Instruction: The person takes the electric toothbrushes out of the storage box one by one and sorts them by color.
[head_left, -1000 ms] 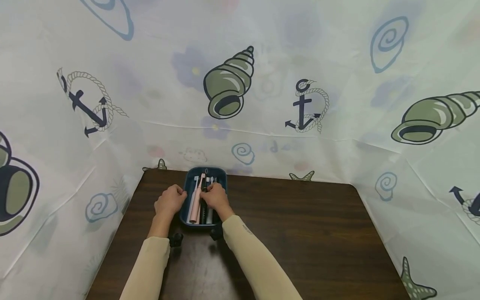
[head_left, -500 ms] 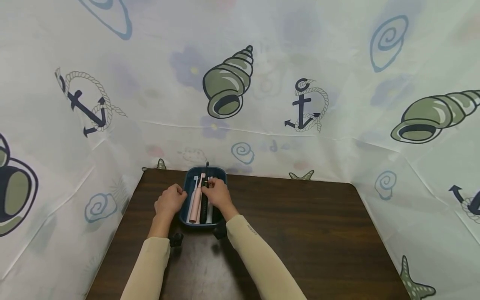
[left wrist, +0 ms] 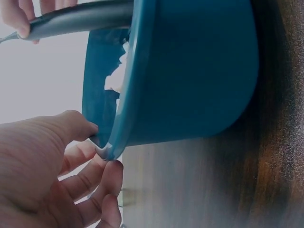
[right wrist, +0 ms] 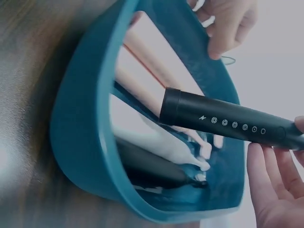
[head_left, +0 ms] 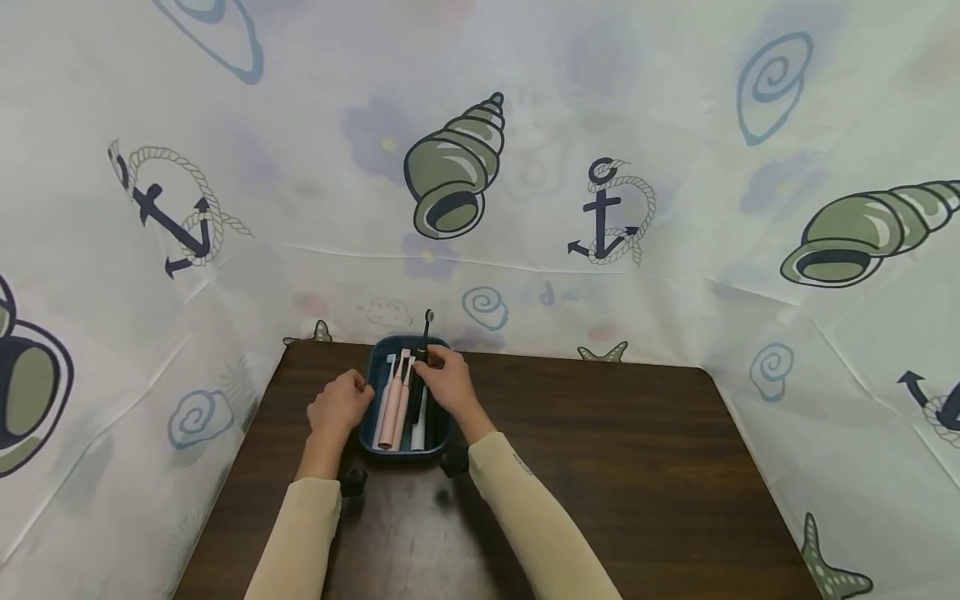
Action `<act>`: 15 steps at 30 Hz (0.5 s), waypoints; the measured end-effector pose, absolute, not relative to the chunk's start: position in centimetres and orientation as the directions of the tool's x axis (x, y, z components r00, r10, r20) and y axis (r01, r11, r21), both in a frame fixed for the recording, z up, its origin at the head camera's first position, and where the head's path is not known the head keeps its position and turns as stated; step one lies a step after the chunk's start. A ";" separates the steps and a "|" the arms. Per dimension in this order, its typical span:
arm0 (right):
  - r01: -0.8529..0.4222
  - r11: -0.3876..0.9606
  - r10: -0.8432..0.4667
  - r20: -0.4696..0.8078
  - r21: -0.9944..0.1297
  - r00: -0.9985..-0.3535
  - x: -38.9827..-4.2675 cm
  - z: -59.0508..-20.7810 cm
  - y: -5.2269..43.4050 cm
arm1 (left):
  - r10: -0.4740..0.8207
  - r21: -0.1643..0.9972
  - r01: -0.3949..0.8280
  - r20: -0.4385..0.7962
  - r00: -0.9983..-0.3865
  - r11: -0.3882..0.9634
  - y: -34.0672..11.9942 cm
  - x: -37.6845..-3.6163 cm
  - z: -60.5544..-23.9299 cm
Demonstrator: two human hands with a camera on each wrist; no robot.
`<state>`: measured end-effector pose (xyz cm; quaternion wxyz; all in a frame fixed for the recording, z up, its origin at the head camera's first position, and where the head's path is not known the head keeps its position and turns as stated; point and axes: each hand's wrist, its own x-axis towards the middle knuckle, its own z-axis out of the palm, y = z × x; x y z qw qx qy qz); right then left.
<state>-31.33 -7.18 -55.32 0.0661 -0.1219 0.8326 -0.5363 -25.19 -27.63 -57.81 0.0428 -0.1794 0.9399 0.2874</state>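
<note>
A black electric toothbrush (right wrist: pixel 223 116), with a row of small icons along its handle, is pinched near its neck by my right hand (head_left: pixel 452 383). It tilts up out of a deep blue bin (left wrist: pixel 199 71), its lower end over the other brushes and its head above the far rim. My left hand (head_left: pixel 340 404) holds the bin's left rim between thumb and fingers. Inside lie a pink toothbrush (right wrist: pixel 159 50) with another pink brush (right wrist: pixel 137 78) beside it, a white toothbrush (right wrist: pixel 147 130) and a second black toothbrush (right wrist: pixel 149 164).
The bin stands near the back left edge of a dark wooden table (head_left: pixel 600 467). Behind and along both sides hangs a pale cloth (head_left: pixel 540 100) printed with shells and anchors. A small black wrist camera (head_left: pixel 455 460) sits under the right wrist.
My right hand has lifted the black toothbrush up from among the others and moved slightly right and back; its head now rises above the bin's far rim. My left hand has stayed at the rim.
</note>
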 end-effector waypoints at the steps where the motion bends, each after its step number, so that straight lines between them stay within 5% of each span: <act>1: -0.133 0.382 -0.270 0.028 -0.915 -0.962 -31.4 -55.1 -7.0 | -0.312 0.526 -0.360 -0.180 -0.933 0.771 -27.7 -25.2 -57.9; 15: -0.182 0.196 -0.146 0.155 -0.964 -0.977 -33.9 -52.3 -3.5 | -0.308 0.533 -0.359 -0.186 -0.933 0.766 -28.1 -25.4 -58.2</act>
